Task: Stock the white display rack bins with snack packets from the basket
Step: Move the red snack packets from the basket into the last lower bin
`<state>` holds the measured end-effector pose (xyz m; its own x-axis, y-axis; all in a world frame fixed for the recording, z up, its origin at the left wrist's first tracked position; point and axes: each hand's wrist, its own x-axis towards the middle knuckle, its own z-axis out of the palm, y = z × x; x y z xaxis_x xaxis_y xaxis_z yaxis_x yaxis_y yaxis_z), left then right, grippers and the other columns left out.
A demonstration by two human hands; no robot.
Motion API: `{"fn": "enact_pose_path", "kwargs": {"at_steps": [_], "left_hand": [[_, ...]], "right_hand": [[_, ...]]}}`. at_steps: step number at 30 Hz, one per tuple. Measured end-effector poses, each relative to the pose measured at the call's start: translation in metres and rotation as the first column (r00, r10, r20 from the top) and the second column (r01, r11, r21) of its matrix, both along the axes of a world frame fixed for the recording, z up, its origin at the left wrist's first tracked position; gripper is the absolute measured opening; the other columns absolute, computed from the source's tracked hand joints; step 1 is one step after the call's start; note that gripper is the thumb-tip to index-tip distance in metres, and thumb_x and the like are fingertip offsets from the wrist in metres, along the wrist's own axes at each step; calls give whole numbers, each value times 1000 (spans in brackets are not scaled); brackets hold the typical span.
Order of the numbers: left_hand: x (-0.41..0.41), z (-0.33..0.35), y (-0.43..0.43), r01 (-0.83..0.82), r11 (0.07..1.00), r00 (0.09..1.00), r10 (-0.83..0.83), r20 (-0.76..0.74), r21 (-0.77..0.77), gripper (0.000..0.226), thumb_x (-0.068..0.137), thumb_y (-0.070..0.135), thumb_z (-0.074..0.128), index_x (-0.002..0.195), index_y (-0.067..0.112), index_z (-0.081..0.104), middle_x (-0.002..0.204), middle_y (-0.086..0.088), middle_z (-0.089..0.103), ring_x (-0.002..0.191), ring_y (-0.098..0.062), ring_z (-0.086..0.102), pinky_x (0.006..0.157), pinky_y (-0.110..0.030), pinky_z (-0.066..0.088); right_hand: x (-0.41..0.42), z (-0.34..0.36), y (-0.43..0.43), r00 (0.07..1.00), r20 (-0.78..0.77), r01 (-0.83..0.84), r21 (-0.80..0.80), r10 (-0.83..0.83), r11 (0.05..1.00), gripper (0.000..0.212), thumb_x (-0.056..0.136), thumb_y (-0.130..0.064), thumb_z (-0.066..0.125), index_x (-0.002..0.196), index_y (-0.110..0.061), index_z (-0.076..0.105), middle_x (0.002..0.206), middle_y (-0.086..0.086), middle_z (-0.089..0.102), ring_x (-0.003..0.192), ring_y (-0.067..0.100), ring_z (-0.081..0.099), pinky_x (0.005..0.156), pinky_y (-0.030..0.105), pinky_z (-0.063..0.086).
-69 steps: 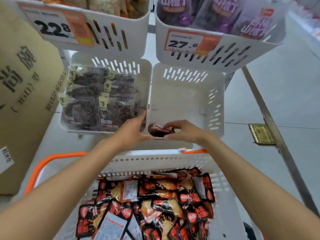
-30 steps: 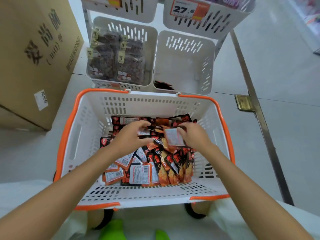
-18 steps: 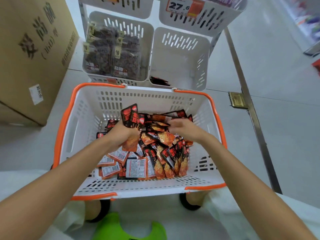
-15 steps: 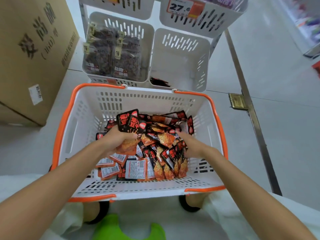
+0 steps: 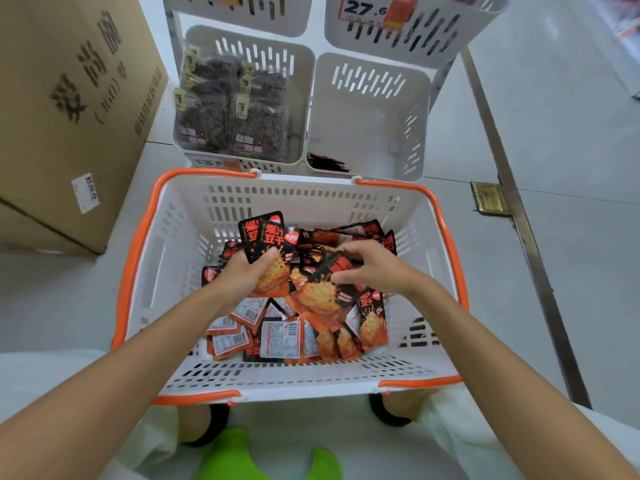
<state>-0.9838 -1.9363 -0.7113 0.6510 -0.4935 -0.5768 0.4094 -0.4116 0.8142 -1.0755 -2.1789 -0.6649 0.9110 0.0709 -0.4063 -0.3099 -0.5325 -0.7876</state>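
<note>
Inside the basket [image 5: 145,258], the left hand [image 5: 242,275] clenches a bunch of snack packets [image 5: 266,244]; the right hand [image 5: 372,268] pinches another packet [image 5: 322,289], its grip partly hidden. One lone packet [image 5: 327,162] barely shows in the lower right bin [image 5: 367,123].

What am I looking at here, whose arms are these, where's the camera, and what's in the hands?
There is no machine here: these are a person's two bare arms, filmed by one wide-angle camera worn on the head, looking down. On the floor in front stands a white basket with orange trim, holding a pile of red and black snack packets. The left hand grips a small bunch of those packets, held upright. The right hand is pinching another packet in the pile. Beyond the basket is the white display rack: its lower left bin is full of dark bagged snacks, and the lower right bin holds only a few dark packets at its near edge. A cardboard box stands to the left.
</note>
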Motion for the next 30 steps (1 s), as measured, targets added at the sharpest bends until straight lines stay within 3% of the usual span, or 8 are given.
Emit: {"fn": "enact_pose_path", "kwargs": {"at_steps": [4,8,11,14,16,18,22,30], "left_hand": [[-9,32,-21,18,986,986,-45,-163,-167,67,82,70,50,119,16,61,112,-13,72,103,-31,70,91,-46,57],[-4,38,-21,-7,957,993,-29,-117,-291,65,61,41,90,115,12,68,114,-26,67,105,-46,64,101,-65,44],[-2,38,-24,3,961,997,-24,-75,-277,51,66,27,92,110,16,68,105,-25,71,101,-49,66,95,-63,50],[-5,40,-35,186,960,982,-174,76,-210,49,74,20,86,117,15,63,93,-2,76,88,-24,73,79,-35,59],[3,44,-39,180,965,975,-150,162,-190,45,76,14,85,117,20,66,101,1,76,96,-18,72,87,-34,58],[20,55,-42,175,963,964,-125,235,-203,49,75,9,85,117,23,65,101,7,76,95,-10,72,83,-28,57],[65,90,-69,315,935,870,-216,444,-164,62,68,4,88,118,24,58,98,10,71,89,3,68,73,-13,51],[163,89,-136,427,887,719,-450,530,175,107,73,45,82,156,21,18,155,3,34,140,-15,38,110,-27,34]], "right_hand": [[20,23,36,982,131,123,100,-135,987,31,86,-13,75,116,-11,68,108,-1,73,96,9,69,81,24,56],[24,26,46,907,261,349,-26,-331,937,54,82,-31,78,129,-22,53,131,-5,49,114,3,48,99,23,40],[28,31,56,863,97,493,56,-496,868,68,86,-44,72,139,-21,36,140,-1,43,110,1,47,87,15,39],[39,33,62,880,7,460,243,-476,854,73,90,-34,69,148,-24,26,130,-11,50,91,-15,53,68,1,43],[49,36,53,904,-9,404,349,-428,846,99,83,-25,78,155,-30,9,121,-21,53,100,-12,59,87,11,49],[60,40,32,918,-43,372,437,-394,819,119,75,-16,85,156,-31,-1,124,-5,67,110,11,66,102,41,50],[87,62,-14,980,-82,198,378,-180,905,68,74,-9,81,135,-14,51,119,9,70,110,27,67,99,53,51],[154,57,-92,782,318,464,278,-536,841,29,82,-1,74,106,-10,61,94,5,70,80,13,70,75,34,60]]}}
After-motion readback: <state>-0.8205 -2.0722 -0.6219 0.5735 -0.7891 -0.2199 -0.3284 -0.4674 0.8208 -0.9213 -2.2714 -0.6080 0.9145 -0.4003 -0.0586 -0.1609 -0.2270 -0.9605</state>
